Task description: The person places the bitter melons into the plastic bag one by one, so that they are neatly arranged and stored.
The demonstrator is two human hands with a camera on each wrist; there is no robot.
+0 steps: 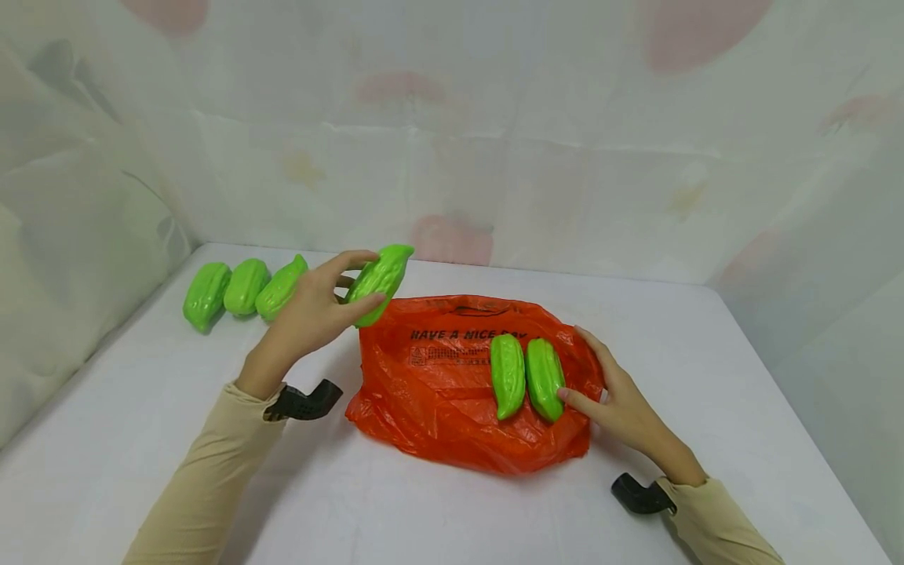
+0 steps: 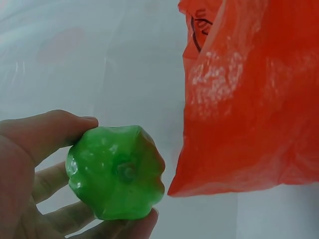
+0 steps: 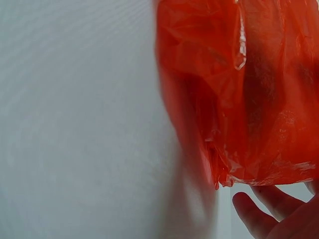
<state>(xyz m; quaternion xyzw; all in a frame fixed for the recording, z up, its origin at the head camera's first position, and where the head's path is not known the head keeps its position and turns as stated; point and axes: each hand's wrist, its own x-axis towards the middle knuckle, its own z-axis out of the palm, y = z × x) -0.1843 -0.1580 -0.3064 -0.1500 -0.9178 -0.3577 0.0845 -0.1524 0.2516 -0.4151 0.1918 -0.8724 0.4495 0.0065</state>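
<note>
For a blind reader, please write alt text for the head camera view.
A person's left hand holds a green toy gourd above an orange plastic bag on a white table. The right hand rests on the bag beside two gourds lying on it; three more gourds lie at far left.

**Soft, even light; blur at the wrists**

Bright and diffuse across the head view, apparently from above and in front. Only faint, soft-edged shadows under the sleeves and along the near edge of the bag [image 1: 466, 384]. Mild sheen on the gourds [image 1: 526, 377] and on the plastic folds. Slight bowing toward the frame corners. Sharp centre, washed-out backdrop. Left wrist view soft throughout, with white glare speckling the bag and highlights on the held gourd [image 2: 115, 172]. Right wrist view smeared, the bag's left edge streaked by motion, fingers [image 3: 254, 216] dim and unfocused.
</note>
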